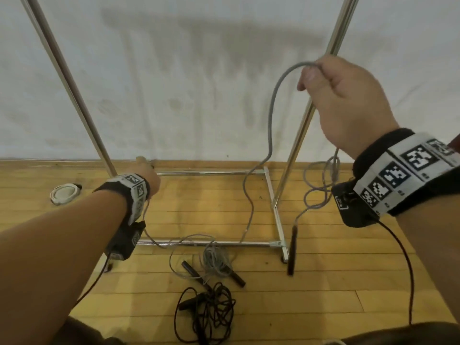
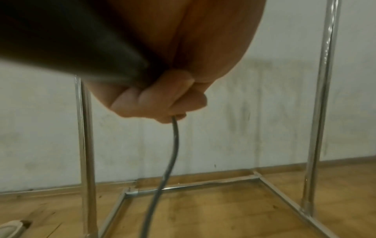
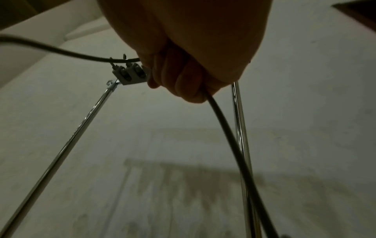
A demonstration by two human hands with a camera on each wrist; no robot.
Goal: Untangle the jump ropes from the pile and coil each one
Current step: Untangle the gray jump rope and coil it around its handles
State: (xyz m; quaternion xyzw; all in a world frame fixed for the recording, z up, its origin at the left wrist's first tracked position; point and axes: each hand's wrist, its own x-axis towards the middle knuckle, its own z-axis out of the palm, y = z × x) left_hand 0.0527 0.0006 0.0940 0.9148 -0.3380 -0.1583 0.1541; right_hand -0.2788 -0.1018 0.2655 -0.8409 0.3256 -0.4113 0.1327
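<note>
A grey jump rope (image 1: 270,115) hangs from my raised right hand (image 1: 341,95), whose curled fingers (image 3: 183,83) grip it. Loose loops and a black handle (image 1: 292,247) dangle below that wrist. Lower left, my left hand (image 1: 149,178) is closed round the same grey rope (image 2: 173,145), which drops from the fist (image 2: 160,99) to the floor. A grey bundle with black handles (image 1: 214,262) lies on the wooden floor. In front of it sits a tangled black jump rope (image 1: 211,312).
A chrome rack frame (image 1: 276,210) stands against the white wall, with its uprights (image 1: 67,78) left and right and its base bars on the floor. A white coiled item (image 1: 63,194) lies at the left by the wall.
</note>
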